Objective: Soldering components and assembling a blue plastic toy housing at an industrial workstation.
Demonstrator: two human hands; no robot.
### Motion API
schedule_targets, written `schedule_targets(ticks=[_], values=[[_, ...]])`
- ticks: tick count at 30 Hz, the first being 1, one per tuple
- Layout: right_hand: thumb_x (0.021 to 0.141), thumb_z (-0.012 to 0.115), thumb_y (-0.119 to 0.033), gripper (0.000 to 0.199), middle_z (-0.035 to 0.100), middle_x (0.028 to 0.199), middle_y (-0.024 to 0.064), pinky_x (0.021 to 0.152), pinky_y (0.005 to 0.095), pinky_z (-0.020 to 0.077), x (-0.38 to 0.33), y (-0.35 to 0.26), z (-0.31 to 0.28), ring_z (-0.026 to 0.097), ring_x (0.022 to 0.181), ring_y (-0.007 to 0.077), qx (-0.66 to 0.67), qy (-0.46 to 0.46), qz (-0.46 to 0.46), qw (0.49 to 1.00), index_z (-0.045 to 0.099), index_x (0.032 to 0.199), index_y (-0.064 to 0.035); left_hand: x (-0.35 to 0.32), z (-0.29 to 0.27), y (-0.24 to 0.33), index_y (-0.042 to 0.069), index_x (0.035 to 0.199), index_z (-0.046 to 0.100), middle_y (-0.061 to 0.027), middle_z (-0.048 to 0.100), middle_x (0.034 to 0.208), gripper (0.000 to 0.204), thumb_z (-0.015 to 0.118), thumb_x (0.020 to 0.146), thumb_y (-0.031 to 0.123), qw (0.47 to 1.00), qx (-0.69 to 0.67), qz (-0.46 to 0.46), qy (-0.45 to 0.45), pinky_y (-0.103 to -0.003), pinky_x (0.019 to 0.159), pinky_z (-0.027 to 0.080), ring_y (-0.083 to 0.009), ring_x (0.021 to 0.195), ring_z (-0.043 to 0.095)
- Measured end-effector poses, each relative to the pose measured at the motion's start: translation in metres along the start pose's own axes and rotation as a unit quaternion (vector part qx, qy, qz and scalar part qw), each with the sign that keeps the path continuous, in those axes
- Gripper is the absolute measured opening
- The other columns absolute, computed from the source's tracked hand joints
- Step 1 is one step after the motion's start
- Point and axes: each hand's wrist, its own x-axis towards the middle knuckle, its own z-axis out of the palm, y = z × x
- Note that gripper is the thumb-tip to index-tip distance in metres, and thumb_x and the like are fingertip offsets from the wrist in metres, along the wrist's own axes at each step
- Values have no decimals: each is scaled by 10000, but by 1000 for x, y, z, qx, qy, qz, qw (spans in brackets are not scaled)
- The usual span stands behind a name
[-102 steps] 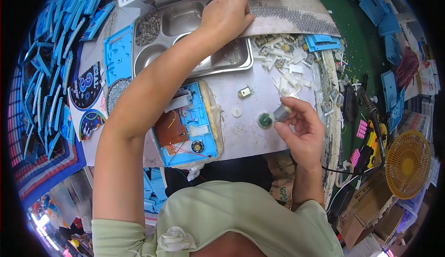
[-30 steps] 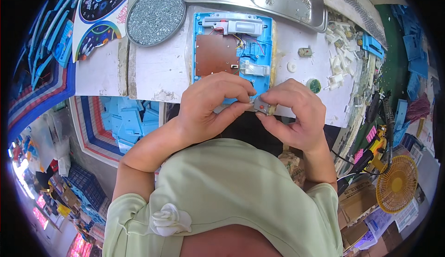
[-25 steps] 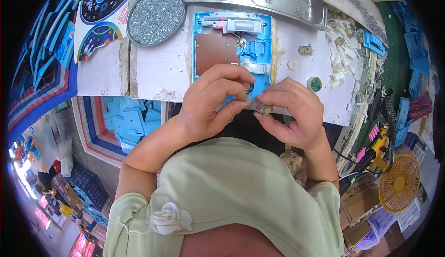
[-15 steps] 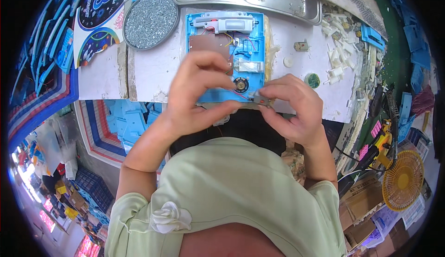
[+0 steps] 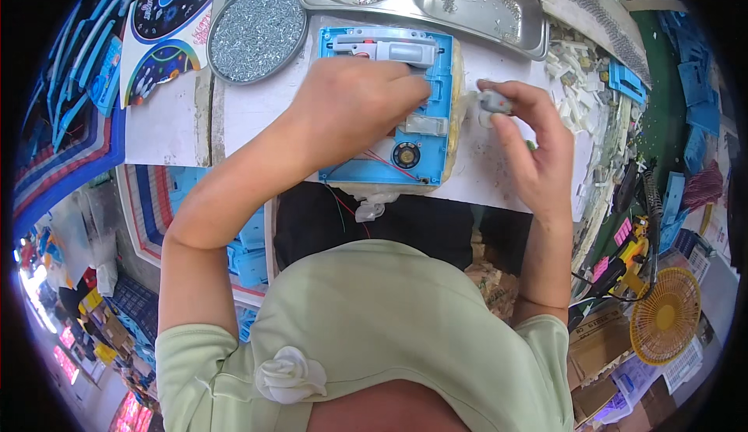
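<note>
A shallow light-blue plastic housing lies on the table, open side up, with wires and fitted parts inside. My left hand is over its middle with the fingers curled together; whatever is between the fingertips is hidden. A small round speaker sits in the housing's near right corner, thin red wires beside it. Above my left hand, a white-grey module runs along the far edge. Right of the housing, my right hand pinches a small grey block with a red spot between thumb and finger.
A round dish of small metal screws stands at the far left, beside a steel compartment tray. Loose white plastic pieces are heaped to the right. Blue parts fill a bin below the table's left side. A yellow fan is at lower right.
My right hand has carried the small grey block from the housing's near right corner out to the right. My left hand has moved up and over the housing, its fingers now curled in.
</note>
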Motion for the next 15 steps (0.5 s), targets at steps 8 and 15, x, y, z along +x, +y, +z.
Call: schedule_targets(ticks=[8, 15], values=[[785, 789, -142, 252, 549, 1436, 148, 1124, 517, 333, 30, 2, 31, 372, 1366, 438, -221, -25, -158, 962, 732, 1029, -114, -48, 3, -8, 72, 1065, 763, -86, 681, 894, 358, 814, 711, 49, 989, -71, 31, 126, -359, 618, 536, -267, 744, 671], [763, 802, -134, 226, 542, 1441, 151, 1128, 519, 332, 39, -8, 34, 363, 1367, 450, -272, -45, -133, 952, 749, 980, -100, -53, 5, -9, 58, 1073, 753, -104, 669, 956, 390, 809, 687, 70, 988, -73, 36, 134, -377, 631, 538, -283, 774, 668]])
